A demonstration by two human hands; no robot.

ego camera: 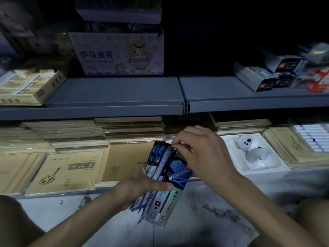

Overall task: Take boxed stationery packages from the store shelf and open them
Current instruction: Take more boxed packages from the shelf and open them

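Step in hand: opening. The box (178,168) is off the shelf (114,93) and in front of me at centre frame, tilted, its top end toward the shelves and its printed "5" end toward the lower edge.

- Left hand (140,182): clamped round the box from the left, thumb lying across its face.
- Right hand (201,148): fingertips (175,144) pinched on the box's top end, where the closure should be. The hand hides that end, so I cannot tell if it has lifted yet.
- The lower end looks fanned, with repeated "0" prints. This may be more than 1 box or only blur; I cannot tell which.

Next move, my judgement: hold the left grip firm and low, then pull the top end up and away with the right. The card looks thin and glossy, so squeezing too hard may crush it, and tipping it further may spill what is inside.

Surroundings: dim light, grey metal shelving.
- Upper shelf: a carton (117,54) marked "FINGER BANDAGE" at upper centre, a yellow tray (26,86) at left, more pen boxes (263,77) at right.
- Lower level: stacked brown sketchbooks (69,172) across the left and middle, a white tray (235,163) holding a pale toy at right.
- Lower frame: mottled pale floor (106,220).
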